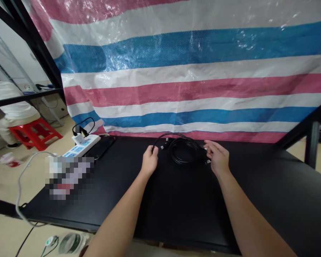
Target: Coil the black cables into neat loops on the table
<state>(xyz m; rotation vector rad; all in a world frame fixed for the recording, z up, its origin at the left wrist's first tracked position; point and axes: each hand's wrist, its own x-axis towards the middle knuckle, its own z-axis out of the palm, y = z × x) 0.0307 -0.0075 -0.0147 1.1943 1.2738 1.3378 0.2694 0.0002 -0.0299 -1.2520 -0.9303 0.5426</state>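
A coiled black cable [182, 150] lies on the black table [176, 203] near the back edge. My left hand [149, 160] is closed on a strand of the cable at the coil's left side, where the strand arches up and back. My right hand [218, 157] rests at the coil's right side, its fingers pinched on the cable's end by a small silver plug. Both forearms reach in from the bottom of the view.
A white power strip [81, 146] with a black plug sits at the table's far left, beside a dark phone [103, 147]. A striped red, white and blue tarp [192, 82] hangs behind. A red stool [34, 132] and a seated person in white [10, 107] are at the left.
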